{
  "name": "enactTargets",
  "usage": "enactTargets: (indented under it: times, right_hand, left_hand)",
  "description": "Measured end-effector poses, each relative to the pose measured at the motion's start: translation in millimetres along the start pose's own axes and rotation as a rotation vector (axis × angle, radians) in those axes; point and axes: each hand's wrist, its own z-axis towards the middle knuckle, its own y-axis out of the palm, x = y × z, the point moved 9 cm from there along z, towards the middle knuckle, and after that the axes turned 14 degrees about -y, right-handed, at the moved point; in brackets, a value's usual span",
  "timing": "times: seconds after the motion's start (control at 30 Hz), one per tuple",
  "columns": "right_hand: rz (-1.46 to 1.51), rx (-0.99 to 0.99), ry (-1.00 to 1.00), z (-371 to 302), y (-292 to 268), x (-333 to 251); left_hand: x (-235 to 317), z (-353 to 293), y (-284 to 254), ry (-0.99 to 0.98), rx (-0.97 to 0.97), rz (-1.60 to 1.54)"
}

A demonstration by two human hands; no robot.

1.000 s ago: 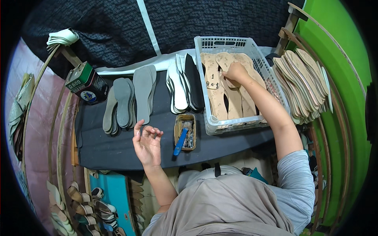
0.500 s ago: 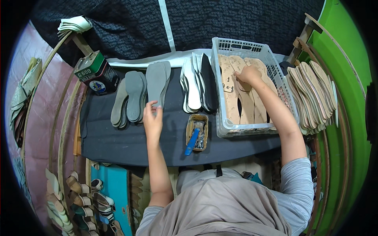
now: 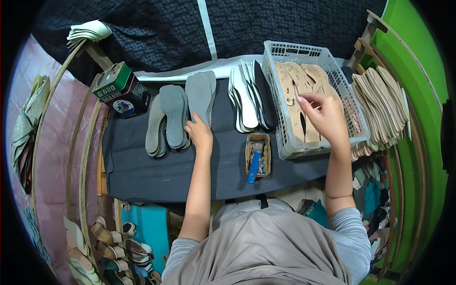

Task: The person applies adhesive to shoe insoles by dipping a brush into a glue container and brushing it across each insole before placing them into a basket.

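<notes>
My left hand rests at the lower end of a grey insole stack. Its index finger stretches onto the top insole, fingers apart, holding nothing. To the left lie two more stacks of grey insoles. Over the translucent plastic crate hovers my right hand, thumb and index finger curled together with nothing visible in them. Tan patterned insoles fill the crate, partly hidden by that hand. White and black insoles are stacked left of the crate.
A messy open tub with a blue-handled tool stands near the table's front edge. At the back left is a green and black can. More insoles stand on the right rack; shoes hang lower left.
My right hand has lifted off the tan insoles and come nearer to me, its fingers curling. My left hand has moved up onto the lower end of the grey stack. The view has shifted slightly.
</notes>
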Motion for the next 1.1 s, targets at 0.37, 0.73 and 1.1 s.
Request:
enactTargets:
  times: [0.37, 0.73, 1.1]
  right_hand:
    - [0.207, -0.642, -0.389, -111, 120, -89]
    - [-0.002, -0.309, -0.237, -137, 151, -60]
    - [0.013, 0.274, -0.156, -118, 107, -52]
  left_hand:
    - [1, 3, -18, -0.003, -0.11, -0.05]
    - [-25, -89, -35, -0.087, -1.627, -1.601]
    - [-24, -100, -69, 0.027, -1.736, -1.763]
